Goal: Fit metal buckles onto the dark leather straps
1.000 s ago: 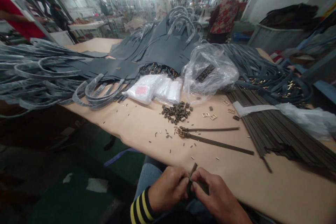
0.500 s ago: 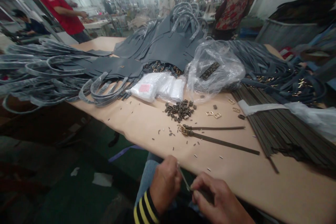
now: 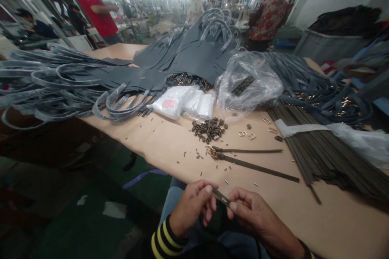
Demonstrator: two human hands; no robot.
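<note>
Between my two hands a narrow dark olive strap (image 3: 221,197) is stretched, with a small pale slot or mark near its middle. My left hand (image 3: 194,202) pinches one end between thumb and fingers. At the other end, my right hand (image 3: 251,210) grips it the same way. The rest of this strap is hidden. Just beyond, on the table, lie two olive straps (image 3: 261,167) with gold buckles (image 3: 212,152) at their left ends. A pile of small olive loops (image 3: 209,130) sits behind them, with tiny scattered bits around it.
White plastic packets (image 3: 173,103) and a clear plastic bag (image 3: 249,83) lie on the paper-covered table (image 3: 304,214). Gold rectangular buckles (image 3: 251,136) lie loose. A bundle of olive straps (image 3: 328,158) is at right, grey bag panels (image 3: 194,54) behind. Several people stand or sit beyond.
Both hands have turned and their fingers have loosened, so the strap shows flatter between them. A person in red at the back left appears further right in view.
</note>
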